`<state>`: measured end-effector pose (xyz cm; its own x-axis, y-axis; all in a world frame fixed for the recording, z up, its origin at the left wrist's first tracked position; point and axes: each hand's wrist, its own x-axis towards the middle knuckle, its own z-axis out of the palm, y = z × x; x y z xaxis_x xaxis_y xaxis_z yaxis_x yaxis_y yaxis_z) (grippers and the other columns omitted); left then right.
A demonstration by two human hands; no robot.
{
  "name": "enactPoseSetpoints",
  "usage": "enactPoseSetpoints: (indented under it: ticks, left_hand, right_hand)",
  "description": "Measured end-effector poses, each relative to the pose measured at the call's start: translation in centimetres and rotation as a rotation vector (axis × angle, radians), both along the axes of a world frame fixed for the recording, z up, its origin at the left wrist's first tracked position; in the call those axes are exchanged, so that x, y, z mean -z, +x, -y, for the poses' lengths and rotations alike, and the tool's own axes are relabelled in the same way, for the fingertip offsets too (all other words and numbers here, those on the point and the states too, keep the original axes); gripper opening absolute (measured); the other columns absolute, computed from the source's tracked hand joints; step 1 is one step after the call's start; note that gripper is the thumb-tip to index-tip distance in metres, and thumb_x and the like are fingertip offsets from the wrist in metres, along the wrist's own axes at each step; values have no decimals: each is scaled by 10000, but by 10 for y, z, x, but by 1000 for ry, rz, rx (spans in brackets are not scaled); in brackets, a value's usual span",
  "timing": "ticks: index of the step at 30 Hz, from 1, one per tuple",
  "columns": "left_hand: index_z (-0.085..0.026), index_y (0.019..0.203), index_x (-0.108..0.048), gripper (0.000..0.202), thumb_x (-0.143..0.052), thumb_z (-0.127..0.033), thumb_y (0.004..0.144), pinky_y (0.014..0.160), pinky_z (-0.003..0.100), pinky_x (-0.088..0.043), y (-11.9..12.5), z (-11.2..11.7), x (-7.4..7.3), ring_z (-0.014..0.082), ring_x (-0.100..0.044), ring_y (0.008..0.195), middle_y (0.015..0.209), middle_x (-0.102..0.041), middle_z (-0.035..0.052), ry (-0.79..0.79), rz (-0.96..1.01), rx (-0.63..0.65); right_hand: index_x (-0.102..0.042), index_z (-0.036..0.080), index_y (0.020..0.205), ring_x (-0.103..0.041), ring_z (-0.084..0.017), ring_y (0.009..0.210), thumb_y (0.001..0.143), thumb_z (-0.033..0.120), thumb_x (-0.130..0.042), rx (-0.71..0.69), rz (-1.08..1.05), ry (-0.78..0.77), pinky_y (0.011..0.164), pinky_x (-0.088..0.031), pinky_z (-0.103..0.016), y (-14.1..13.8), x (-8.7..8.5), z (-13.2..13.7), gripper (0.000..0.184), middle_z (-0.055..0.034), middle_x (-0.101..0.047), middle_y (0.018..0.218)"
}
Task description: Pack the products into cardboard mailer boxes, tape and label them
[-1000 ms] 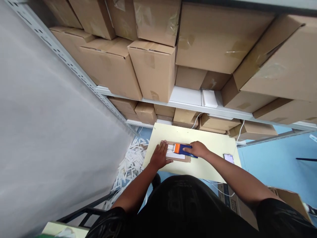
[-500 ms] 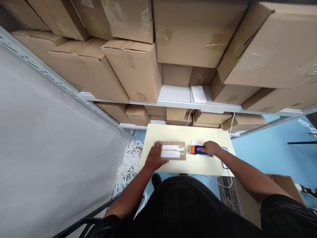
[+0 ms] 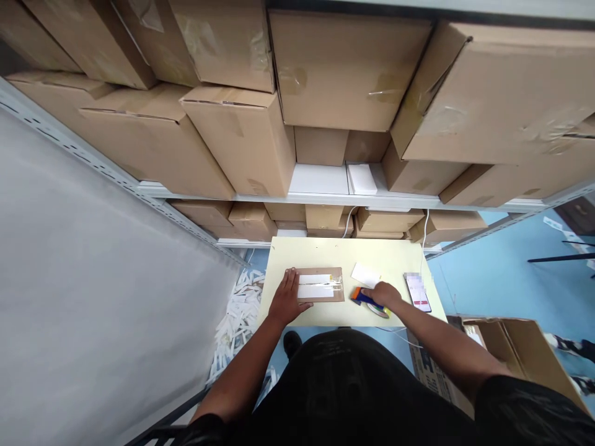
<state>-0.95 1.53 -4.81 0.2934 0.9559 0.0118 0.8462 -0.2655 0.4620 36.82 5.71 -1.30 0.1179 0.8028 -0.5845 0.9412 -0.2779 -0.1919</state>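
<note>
Open lane along table (image 3: 325, 251) far edge; parcel (image 3: 320, 285), card (image 3: 365, 274), phone (image 3: 417, 291) possibly crowd front.

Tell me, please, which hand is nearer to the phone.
Right. The right hand, holding the tape dispenser, is just left of the phone; the left hand rests on the parcel, farther left.

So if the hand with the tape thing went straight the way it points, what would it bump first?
Probably the flat cardboard parcel: the right hand and its tape dispenser aim left at it.
</note>
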Motion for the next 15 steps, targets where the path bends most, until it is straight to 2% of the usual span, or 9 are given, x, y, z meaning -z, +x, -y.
enactPoseSetpoints:
  ticks: [1,3,6,9,11,13,15]
  left_hand:
    - [-156,1646,-136,1187,-771,-634,764,1280,583,-195,0,0,1,406,-86,1591,1721,-145,195,7,7,-1]
    - [-151,1642,-151,1192,-797,-607,749,1282,577,-197,0,0,1,405,-91,1591,1715,-161,205,20,31,-4]
    - [-158,1640,-166,1202,-845,-526,719,1283,569,-207,0,1,-2,409,-101,1589,1712,-174,206,25,89,-13]
    - [-208,1650,-136,1171,-836,-428,737,1276,557,-240,-3,8,-5,388,-113,1592,1730,-129,168,-11,167,-54]
    - [-242,1658,-87,1171,-816,-393,754,1272,534,-264,-8,17,-1,361,-137,1594,1738,-100,148,-66,253,-133]
    - [-259,1662,-32,1183,-798,-392,771,1249,512,-317,-13,29,9,337,-224,1578,1725,-162,156,-177,374,-241]
    - [-252,1660,-33,1148,-775,-408,798,1197,496,-393,-18,39,21,322,-342,1535,1681,-293,179,-325,486,-328]
  right_hand:
    - [-696,166,682,-711,-253,700,857,757,-552,32,1,-22,616,-461,-300,4,4,18,632,-140,-754,769]
    - [-690,182,705,-715,-258,757,932,760,-409,102,-50,35,642,-467,-303,11,10,51,681,-136,-751,792]
    - [-717,183,894,-710,-280,857,1009,675,-303,87,-23,247,742,-486,-336,14,19,80,653,-143,-753,879]
    - [-703,158,1107,-673,-331,1047,1041,506,-347,-69,95,410,938,-452,-421,12,32,83,502,-187,-733,1094]
    - [-700,169,1147,-630,-348,1141,1036,416,-376,-138,146,425,1018,-406,-461,11,43,79,422,-197,-701,1206]
    - [-711,203,1140,-599,-350,1186,1020,371,-412,-180,164,399,1078,-361,-491,9,53,76,363,-181,-691,1252]
    - [-714,225,1164,-571,-366,1223,990,348,-467,-184,176,389,1142,-291,-539,6,59,78,326,-169,-687,1265]
